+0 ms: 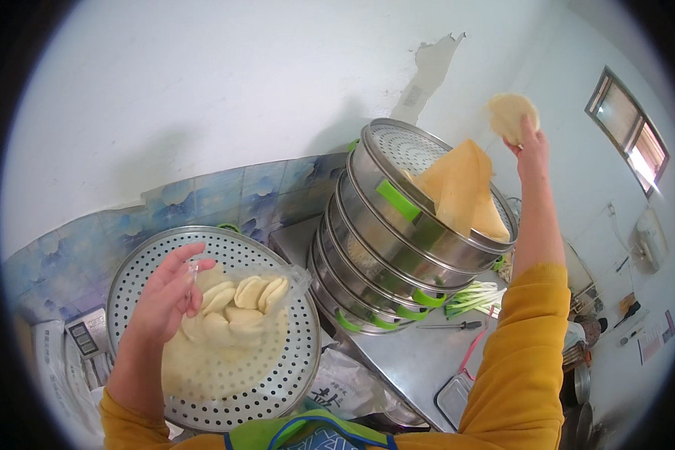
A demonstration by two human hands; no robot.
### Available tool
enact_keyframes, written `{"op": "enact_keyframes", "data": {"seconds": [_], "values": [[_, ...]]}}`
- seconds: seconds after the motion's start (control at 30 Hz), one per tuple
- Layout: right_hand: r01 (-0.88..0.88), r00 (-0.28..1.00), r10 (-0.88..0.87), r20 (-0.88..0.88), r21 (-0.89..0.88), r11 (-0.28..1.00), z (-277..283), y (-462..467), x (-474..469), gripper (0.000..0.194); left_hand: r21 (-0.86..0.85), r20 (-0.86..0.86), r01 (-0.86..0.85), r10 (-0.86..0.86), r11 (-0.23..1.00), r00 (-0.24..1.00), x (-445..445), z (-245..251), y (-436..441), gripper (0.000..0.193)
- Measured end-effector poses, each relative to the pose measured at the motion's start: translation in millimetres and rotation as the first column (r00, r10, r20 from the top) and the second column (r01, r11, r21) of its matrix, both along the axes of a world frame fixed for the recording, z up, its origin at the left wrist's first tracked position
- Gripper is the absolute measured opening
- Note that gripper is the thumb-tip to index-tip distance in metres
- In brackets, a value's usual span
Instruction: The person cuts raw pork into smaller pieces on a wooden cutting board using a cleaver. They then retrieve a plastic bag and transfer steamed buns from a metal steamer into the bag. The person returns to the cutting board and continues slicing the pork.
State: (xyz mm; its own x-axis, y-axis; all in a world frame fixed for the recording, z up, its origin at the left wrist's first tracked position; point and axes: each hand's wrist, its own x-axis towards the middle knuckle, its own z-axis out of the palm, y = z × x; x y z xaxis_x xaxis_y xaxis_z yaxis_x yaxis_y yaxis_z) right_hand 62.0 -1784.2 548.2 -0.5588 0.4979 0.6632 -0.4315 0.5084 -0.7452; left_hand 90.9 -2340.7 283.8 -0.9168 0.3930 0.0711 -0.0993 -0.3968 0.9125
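Note:
My right hand (526, 135) is raised at the upper right, gripping a round, flat piece of pale dough or bread (511, 115). Below and left of it stands a stack of metal steamer tiers (394, 242) with green handles; a tan cloth (455, 185) lies bunched on the perforated top tier. At the left, my left hand (171, 292) pinches the edge of a clear plastic bag (292, 275). Several pale, flat round breads (250, 292) are in or under that bag, on a perforated round steamer tray (129, 281) with a damp-looking cloth.
A metal table (394, 354) holds spring onions (472, 298), a thin tool with a dark handle (450, 325) and a clear container (455, 396). A digital scale (87, 333) stands left of the tray. Behind are a tiled wall (214, 194) and peeling plaster.

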Motion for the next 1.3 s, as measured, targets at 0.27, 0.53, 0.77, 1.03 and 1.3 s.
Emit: {"op": "enact_keyframes", "data": {"seconds": [0.27,0.53,0.77,1.03,1.3], "values": [[-0.722,0.692,0.676,-0.254,-0.212,0.659,-51.8,-127.6,28.3,0.052,0.032,0.041,-0.115,0.114,0.993,0.993,-3.5,-1.1,2.5,0.059],[-0.678,0.218,0.967,0.13,-0.692,0.246,-257.7,-292.3,26.0,0.059,-0.001,0.028,-0.093,0.093,0.996,0.995,-3.3,1.9,-1.2,0.066],[-0.618,-0.039,0.932,0.36,-0.741,0.26,-335.8,-352.3,-5.1,0.049,0.005,0.022,-0.069,0.069,0.998,0.997,-3.2,-9.0,-20.6,0.063],[-0.87,0.493,0.598,0.632,0.353,0.344,-342.6,-377.6,0.3,0.051,0.008,0.035,-0.104,0.104,0.995,0.994,-2.6,-8.5,-21.6,0.056],[-0.595,0.784,0.421,0.455,0.362,0.718,-241.3,-272.4,19.4,0.029,-0.092,-0.019,-0.135,0.134,0.987,0.991,1.6,-5.8,-32.2,0.052]]}}
